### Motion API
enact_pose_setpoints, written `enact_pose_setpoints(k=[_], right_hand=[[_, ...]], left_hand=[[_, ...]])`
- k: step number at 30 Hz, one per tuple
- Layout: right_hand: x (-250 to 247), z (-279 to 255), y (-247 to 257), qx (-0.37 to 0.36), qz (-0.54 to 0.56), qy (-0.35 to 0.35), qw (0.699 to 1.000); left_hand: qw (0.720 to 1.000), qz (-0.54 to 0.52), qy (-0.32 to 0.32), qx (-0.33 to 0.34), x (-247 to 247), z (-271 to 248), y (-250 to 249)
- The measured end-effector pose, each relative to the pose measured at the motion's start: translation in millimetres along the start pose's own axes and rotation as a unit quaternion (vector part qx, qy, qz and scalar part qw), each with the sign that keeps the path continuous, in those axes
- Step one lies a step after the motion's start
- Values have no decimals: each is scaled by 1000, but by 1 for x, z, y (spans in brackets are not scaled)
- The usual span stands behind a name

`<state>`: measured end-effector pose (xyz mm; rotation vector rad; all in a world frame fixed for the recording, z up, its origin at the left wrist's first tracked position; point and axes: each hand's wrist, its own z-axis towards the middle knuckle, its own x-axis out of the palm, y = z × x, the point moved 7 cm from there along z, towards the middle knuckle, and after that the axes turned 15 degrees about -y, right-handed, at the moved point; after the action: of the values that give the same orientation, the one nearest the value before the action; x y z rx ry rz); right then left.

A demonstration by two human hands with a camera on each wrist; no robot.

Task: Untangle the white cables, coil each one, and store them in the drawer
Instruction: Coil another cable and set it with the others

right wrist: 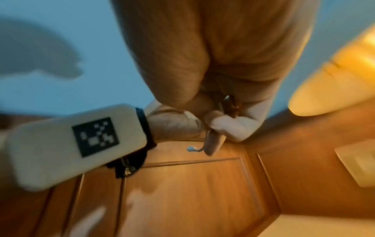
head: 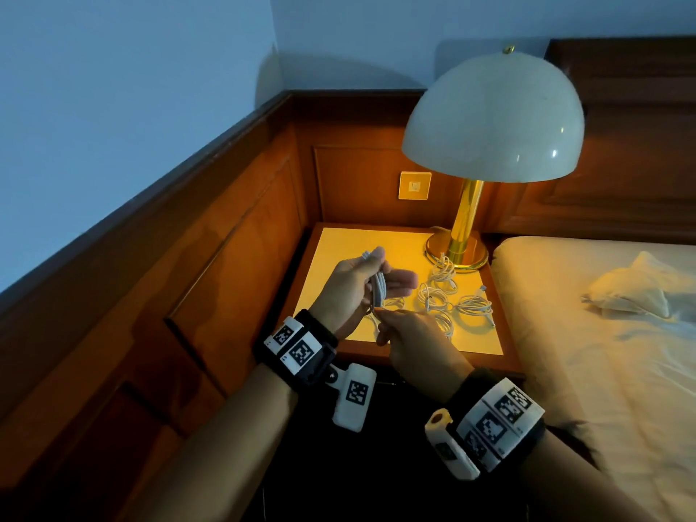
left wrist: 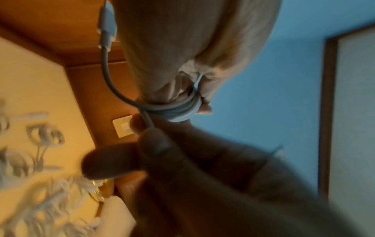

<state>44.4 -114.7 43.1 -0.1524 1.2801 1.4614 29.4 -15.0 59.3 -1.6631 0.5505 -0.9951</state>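
My left hand [head: 388, 275] is raised over the nightstand [head: 339, 250], its thumb pinning the plug end [head: 366, 255] of a white cable [head: 378, 292] that is looped in several turns round its fingers. The left wrist view shows these loops [left wrist: 178, 110] bunched across the fingers and the plug [left wrist: 107, 28] sticking out. Just below, my right hand [head: 378, 314] pinches the loose strand running off the coil, and its fingertips [left wrist: 158, 144] show dark in the left wrist view. Several other coiled white cables [head: 444, 295] lie on the nightstand's right half. No drawer is in view.
A lamp with a white dome shade [head: 493, 118] stands on its brass base [head: 457, 250] at the nightstand's back right, close to the cables. A bed [head: 602, 352] borders the right side. Wood panelling [head: 233, 258] closes the left and back, with a wall plate [head: 414, 185].
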Motion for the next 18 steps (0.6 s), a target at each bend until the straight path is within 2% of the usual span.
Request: enact_pose_setpoints(k=[3, 6, 8, 11, 13, 15, 18], right_hand=[[-17, 4, 23, -165, -73, -45, 982], [-26, 10, 30, -246, -64, -41, 966], [-30, 12, 30, -286, -53, -34, 956], [-34, 10, 31, -332, -87, -37, 938], [-36, 5, 32, -350, -93, -57, 930], [-37, 4, 29, -332, -82, -79, 936], [-39, 8, 21, -287, -57, -97, 951]], left_hand=[[988, 154, -22, 6, 0, 0, 4], [960, 280, -2, 21, -2, 4, 8], [955, 293, 48, -17, 3, 2, 10], [955, 232, 121, -142, 10, -5, 16], [943, 194, 165, -215, 12, -7, 21], [933, 181, 188, -247, 17, -12, 20], [935, 178, 163, -261, 25, -20, 17]])
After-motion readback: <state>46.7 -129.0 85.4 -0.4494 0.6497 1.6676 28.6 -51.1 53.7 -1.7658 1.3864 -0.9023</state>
